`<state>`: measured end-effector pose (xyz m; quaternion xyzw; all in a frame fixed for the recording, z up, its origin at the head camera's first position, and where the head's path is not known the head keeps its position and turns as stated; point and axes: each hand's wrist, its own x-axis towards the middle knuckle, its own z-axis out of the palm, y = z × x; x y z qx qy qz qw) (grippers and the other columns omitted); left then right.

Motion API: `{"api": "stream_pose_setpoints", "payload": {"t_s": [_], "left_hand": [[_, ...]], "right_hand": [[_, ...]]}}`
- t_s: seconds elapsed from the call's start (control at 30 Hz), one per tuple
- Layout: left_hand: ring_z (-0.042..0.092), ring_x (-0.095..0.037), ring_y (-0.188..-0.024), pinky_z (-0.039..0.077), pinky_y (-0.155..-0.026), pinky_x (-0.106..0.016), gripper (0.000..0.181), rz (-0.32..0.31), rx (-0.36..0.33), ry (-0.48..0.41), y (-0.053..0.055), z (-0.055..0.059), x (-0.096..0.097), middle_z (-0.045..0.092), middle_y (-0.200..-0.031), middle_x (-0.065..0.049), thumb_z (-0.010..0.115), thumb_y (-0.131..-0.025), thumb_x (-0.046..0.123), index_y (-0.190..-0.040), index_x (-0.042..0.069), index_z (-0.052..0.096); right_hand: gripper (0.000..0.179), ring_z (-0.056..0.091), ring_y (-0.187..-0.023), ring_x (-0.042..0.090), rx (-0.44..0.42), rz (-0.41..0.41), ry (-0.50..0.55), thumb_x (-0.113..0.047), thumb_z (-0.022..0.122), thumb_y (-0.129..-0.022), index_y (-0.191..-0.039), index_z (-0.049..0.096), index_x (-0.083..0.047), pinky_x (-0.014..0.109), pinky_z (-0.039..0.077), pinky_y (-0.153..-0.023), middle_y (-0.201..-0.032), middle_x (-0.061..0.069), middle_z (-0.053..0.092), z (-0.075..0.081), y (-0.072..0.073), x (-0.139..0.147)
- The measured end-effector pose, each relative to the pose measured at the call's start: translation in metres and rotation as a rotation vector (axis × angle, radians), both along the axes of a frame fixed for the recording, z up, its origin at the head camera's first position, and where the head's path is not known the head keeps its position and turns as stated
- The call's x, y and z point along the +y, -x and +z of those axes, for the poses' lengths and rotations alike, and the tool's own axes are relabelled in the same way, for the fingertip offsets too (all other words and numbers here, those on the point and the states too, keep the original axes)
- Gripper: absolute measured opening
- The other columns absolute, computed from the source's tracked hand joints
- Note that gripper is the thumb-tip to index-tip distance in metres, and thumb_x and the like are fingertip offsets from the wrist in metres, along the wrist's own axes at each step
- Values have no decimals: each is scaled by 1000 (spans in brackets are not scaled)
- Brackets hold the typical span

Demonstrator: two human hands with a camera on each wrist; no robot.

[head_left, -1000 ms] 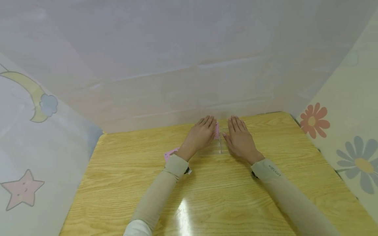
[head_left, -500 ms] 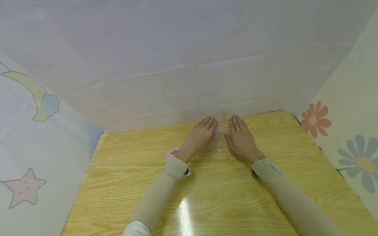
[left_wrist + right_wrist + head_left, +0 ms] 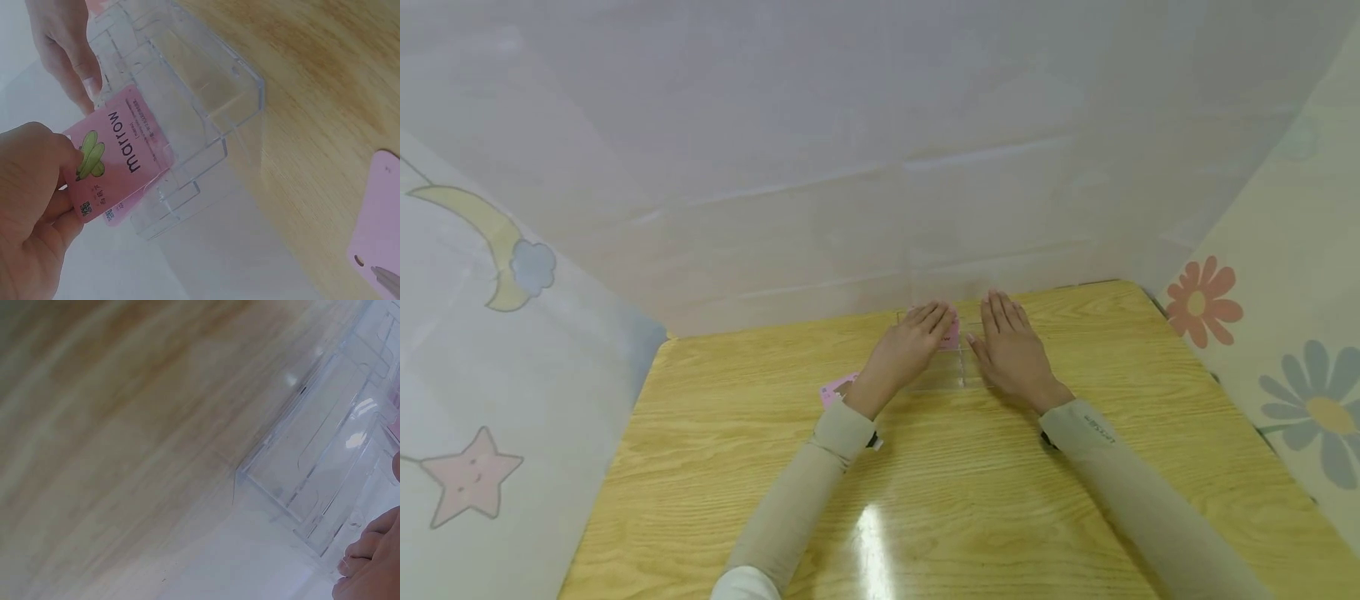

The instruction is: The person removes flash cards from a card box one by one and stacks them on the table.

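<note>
My left hand pinches a pink card between thumb and fingers; it reads "marrow" and pictures green vegetables. The card overlaps the tiers of a clear plastic stepped holder in the left wrist view. Right behind it shows the edge of another pink card. On the holder's right side lies my right hand, its fingers straight in the head view and the thumb spread toward the left hand. The right wrist view catches only part of that hand, beside the holder's stepped edge.
One more pink card, with a punched hole, lies on the wooden table by my left wrist. A pale wall sheet rises at the table's back edge. Patterned side panels stand left and right.
My left hand has shifted slightly, and more of the pink card shows beside its fingers. The right hand keeps its place on the holder.
</note>
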<state>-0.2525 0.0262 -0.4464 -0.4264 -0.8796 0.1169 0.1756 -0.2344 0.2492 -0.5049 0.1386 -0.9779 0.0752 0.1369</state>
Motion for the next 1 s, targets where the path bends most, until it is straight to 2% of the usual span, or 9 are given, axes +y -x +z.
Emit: {"api": "stream_pose_setpoints", "payload": {"t_s": [0.13,0.3,0.4,0.5,0.67,0.7,0.77,0.93,1.0], "left_hand": [[41,-21,-145,34,-120,-34,57,-13,45,0,-3,-2,-2,41,-156,-8,52,-102,13,-154,6,31],[51,-19,-137,43,-113,-30,55,-20,69,-9,-6,0,-5,50,-150,-5,58,-98,11,-150,8,40],[59,-19,-128,53,-101,-28,52,-13,21,-33,-6,5,-4,57,-143,-3,62,-96,13,-146,13,47],[65,-20,-119,59,-89,-29,49,-7,-60,-66,-5,11,-2,63,-137,-3,62,-96,11,-143,17,52],[69,-16,-111,59,-90,-32,40,-6,-186,-124,-2,19,-1,69,-126,1,59,-97,7,-134,21,62],[69,-16,-111,59,-92,-31,39,-7,-214,-137,-2,19,-1,70,-125,1,59,-97,6,-132,22,63],[70,-14,-106,59,-87,-27,38,-6,-265,-162,-2,20,-3,71,-122,2,59,-97,5,-130,23,66],[70,-16,-106,59,-87,-25,41,-2,-308,-185,-6,28,-7,72,-120,0,60,-95,-1,-129,21,66],[69,-18,-110,58,-91,-27,41,4,-309,-188,-8,33,-9,71,-123,-3,60,-94,-2,-129,18,66]], "right_hand": [[72,11,-154,39,18,4,-4,-42,37,-105,-154,16,7,53,10,-127,-164,25,11,1,-1,-1],[73,11,-154,39,14,-1,-1,-43,38,-105,-154,17,6,52,11,-127,-164,25,12,2,-1,-1],[73,11,-154,39,3,-6,1,-45,36,-105,-154,17,6,52,10,-127,-164,24,12,2,0,0],[73,12,-153,39,-2,-7,2,-45,34,-105,-154,17,6,52,8,-127,-163,24,12,1,0,1],[72,10,-154,39,-14,-12,0,-44,32,-106,-155,15,6,51,5,-128,-164,24,9,0,1,1],[73,9,-154,39,-19,-14,-3,-45,32,-106,-155,14,6,51,5,-128,-164,23,8,0,1,1],[73,8,-154,38,-25,-17,0,-46,32,-105,-155,14,5,51,5,-128,-164,22,6,-1,1,1],[74,6,-155,37,-22,-11,14,-45,33,-105,-156,10,3,51,7,-128,-165,22,7,-1,0,0],[74,7,-155,37,-15,-9,16,-45,33,-105,-156,8,3,51,7,-128,-164,23,8,-1,0,-1]]}}
